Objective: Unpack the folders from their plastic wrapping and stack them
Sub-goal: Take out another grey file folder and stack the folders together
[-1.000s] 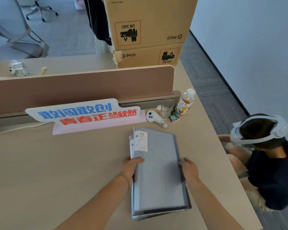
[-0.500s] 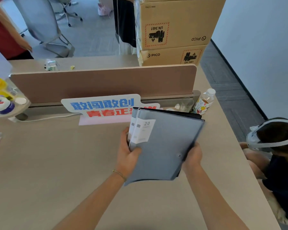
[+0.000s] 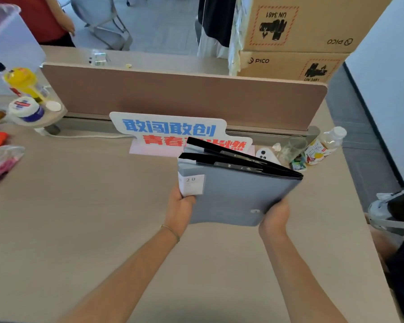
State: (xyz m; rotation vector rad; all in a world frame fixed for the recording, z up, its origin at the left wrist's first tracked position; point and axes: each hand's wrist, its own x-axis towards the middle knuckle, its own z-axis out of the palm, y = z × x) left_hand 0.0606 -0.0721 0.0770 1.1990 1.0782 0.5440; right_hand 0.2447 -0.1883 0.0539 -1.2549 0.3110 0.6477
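Observation:
Two grey folders (image 3: 233, 194) with black spines are held together, lifted off the desk (image 3: 79, 229) and tilted so their top edges face me. A white label reading 20 sits on the near folder's left corner. My left hand (image 3: 179, 209) grips the stack at its lower left, thumb on the label. My right hand (image 3: 274, 215) grips the lower right corner beside a small snap button. I cannot make out any plastic wrapping on them.
A blue-and-red sign (image 3: 173, 134) stands behind the folders, in front of a brown divider (image 3: 184, 99). A white controller (image 3: 265, 156), a glass (image 3: 293, 148) and a bottle (image 3: 324, 144) sit to the right. Jars and bags lie at the far left. A person (image 3: 399, 229) crouches on the right.
The folders went from lying flat on the desk to being lifted and tilted upright in both hands. The view swung left, revealing the jars and bags.

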